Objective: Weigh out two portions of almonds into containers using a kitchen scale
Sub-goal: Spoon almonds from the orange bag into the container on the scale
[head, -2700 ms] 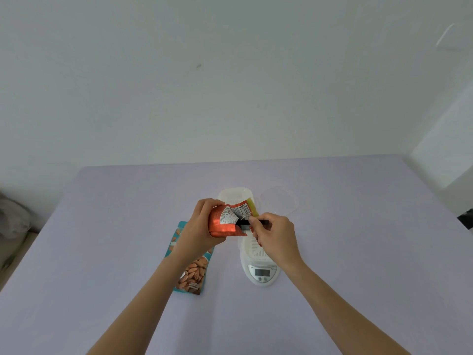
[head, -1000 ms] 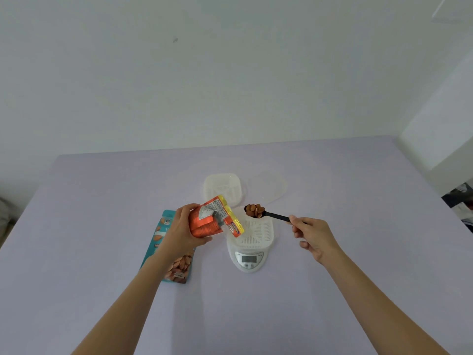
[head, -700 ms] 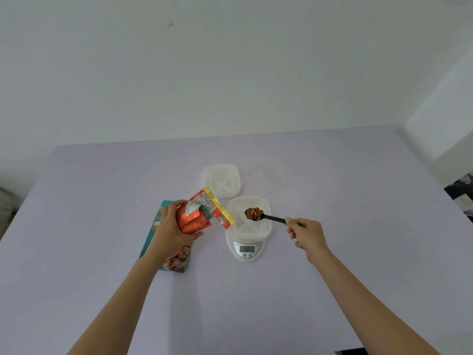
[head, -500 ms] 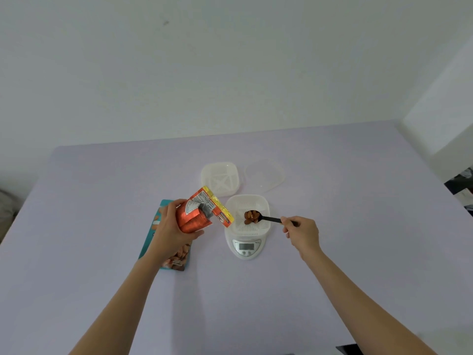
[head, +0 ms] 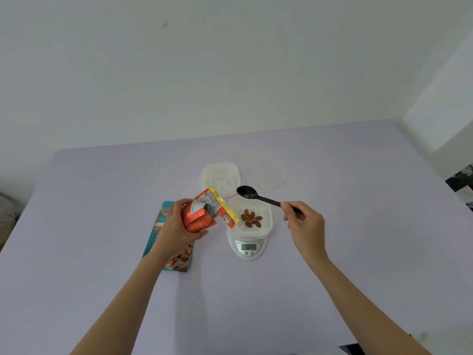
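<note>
A white kitchen scale [head: 247,248] stands mid-table with a white square container [head: 265,221] on its platform. Several almonds [head: 251,218] lie in that container. My left hand [head: 176,224] grips an orange almond bag [head: 202,213], tilted with its open top toward the scale. My right hand [head: 304,224] holds a black spoon [head: 253,195] by its handle. The spoon's bowl is empty and hovers above the container's far edge. A second white container [head: 221,181] sits behind the scale.
A teal almond pouch [head: 176,260] lies flat on the lavender table [head: 102,201], partly under my left forearm. A clear lid [head: 266,172] rests behind the scale to the right. A white wall rises past the table's far edge.
The spoon left the bag loaded with almonds, moved over the scale's container and dropped them in. It is now empty and lifted. My left hand kept the bag tilted.
</note>
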